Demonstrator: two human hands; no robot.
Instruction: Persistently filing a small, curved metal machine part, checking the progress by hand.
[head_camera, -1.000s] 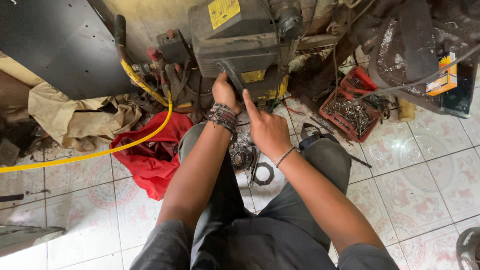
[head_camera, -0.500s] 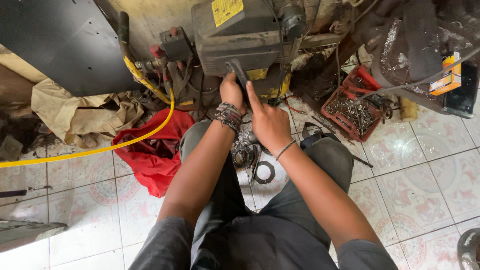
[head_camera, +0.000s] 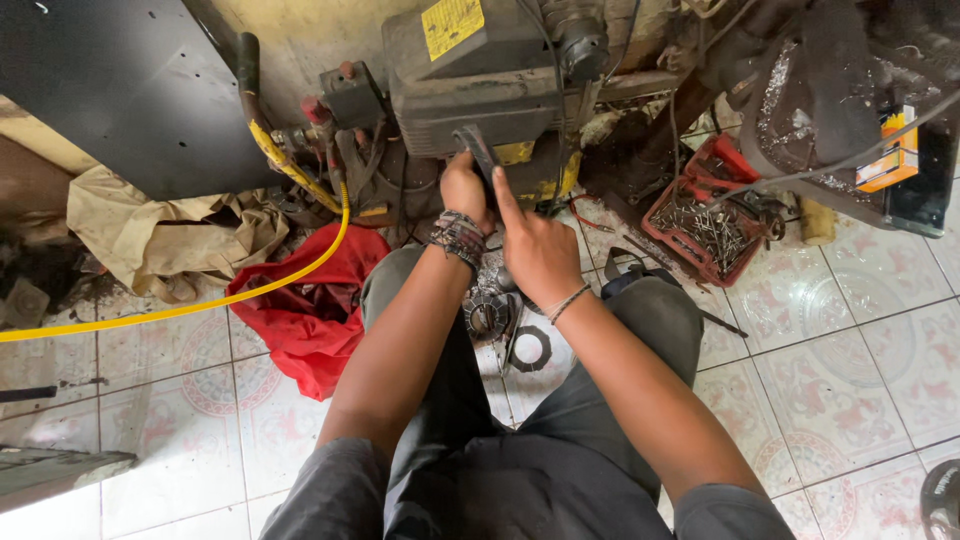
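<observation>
Both hands — left hand (head_camera: 462, 188) and right hand (head_camera: 540, 250) — grip 1 dark strap (head_camera: 480, 152) at the grimy machine (head_camera: 480, 85); work seems mid-way.

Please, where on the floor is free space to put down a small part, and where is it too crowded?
Bare tiles lie right of the right knee, below the red tray of screws. More lie left of the red cloth, under the yellow hose. Between the knees, under both hands, metal rings crowd the floor.

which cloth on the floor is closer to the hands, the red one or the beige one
The red cloth, bunched right beside the left knee; the beige cloth lies farther left, beyond the yellow hose.
</observation>
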